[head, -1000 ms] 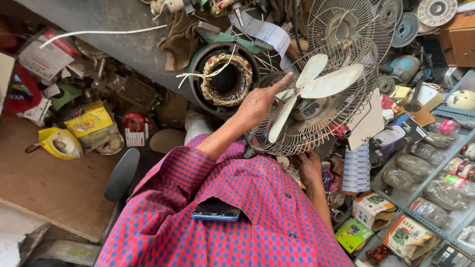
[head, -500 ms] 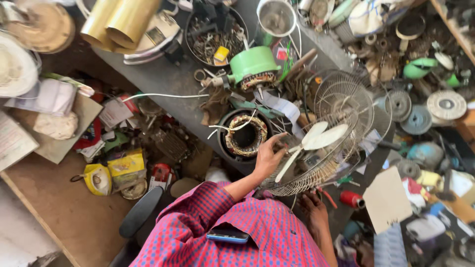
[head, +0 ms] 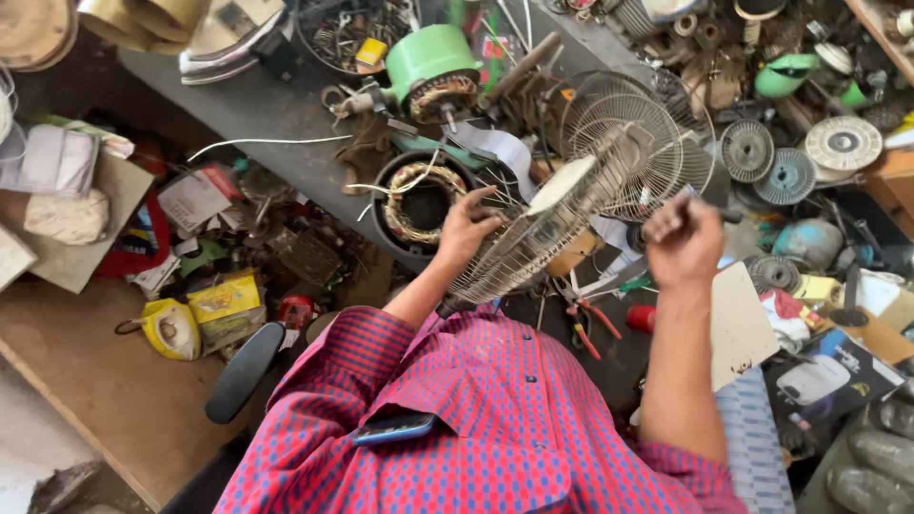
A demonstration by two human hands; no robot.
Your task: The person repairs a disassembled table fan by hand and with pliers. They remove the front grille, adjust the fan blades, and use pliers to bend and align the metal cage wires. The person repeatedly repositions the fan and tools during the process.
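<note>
Fan (head: 547, 233): wire cage, cream blade, tilted on its side on our crowded bench (head: 276, 124). Left hand (head: 468, 228) clasps its rim; right hand (head: 683, 243) fisted, whether holding anything we cannot tell. Parts crowd every edge.

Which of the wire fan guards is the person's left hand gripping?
The left hand grips the rim of the near, tilted guard, the one with the pale blades. The other guards stand behind it on the bench, untouched.
</note>
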